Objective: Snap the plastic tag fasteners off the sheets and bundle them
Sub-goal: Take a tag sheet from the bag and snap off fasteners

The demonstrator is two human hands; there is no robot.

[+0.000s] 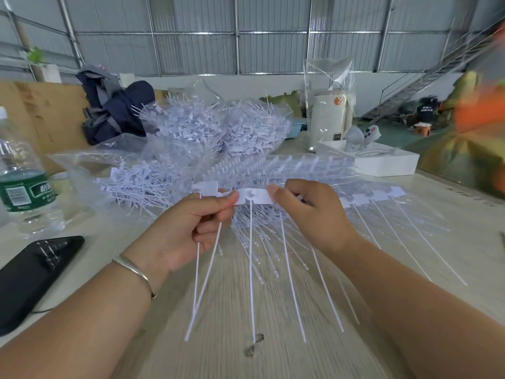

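At frame centre, my left hand [191, 225] and right hand [308, 212] pinch the fastener strip [252, 196]; I'd bend sharply between the thumbs.

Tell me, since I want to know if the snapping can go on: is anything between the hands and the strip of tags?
Nothing visible is. The left hand and the right hand both already pinch the strip of tags directly, one on each side of a tag head, above the table. The tails hang free below.

Head view looks forward and down, close over the table [273, 310], edges blurred.
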